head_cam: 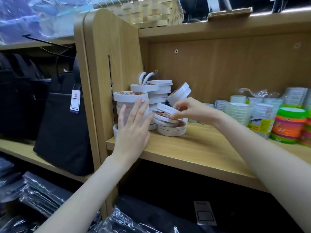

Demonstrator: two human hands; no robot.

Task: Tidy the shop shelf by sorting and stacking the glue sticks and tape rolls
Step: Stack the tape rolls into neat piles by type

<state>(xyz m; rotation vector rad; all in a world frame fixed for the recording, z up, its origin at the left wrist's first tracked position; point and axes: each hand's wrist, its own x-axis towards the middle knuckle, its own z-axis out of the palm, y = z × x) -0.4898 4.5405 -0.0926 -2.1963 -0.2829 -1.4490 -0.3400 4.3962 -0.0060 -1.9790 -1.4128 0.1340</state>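
A white tape roll [165,111], tilted with its left edge down, is pinched by the right hand [190,110], while the tall tape stack [130,101] is steadied by the left hand [133,130], fingers straight.

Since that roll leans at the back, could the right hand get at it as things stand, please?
Probably not at once: the right hand is pinching a tilted roll, though the leaning roll sits just behind with nothing between.

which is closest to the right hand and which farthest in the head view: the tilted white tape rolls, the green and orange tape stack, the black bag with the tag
1. Tilted white tape rolls: pinched by the right hand, left part of the shelf.
2. Green and orange tape stack: far right of the same shelf.
3. Black bag with the tag: beyond the wooden side panel, on the left.
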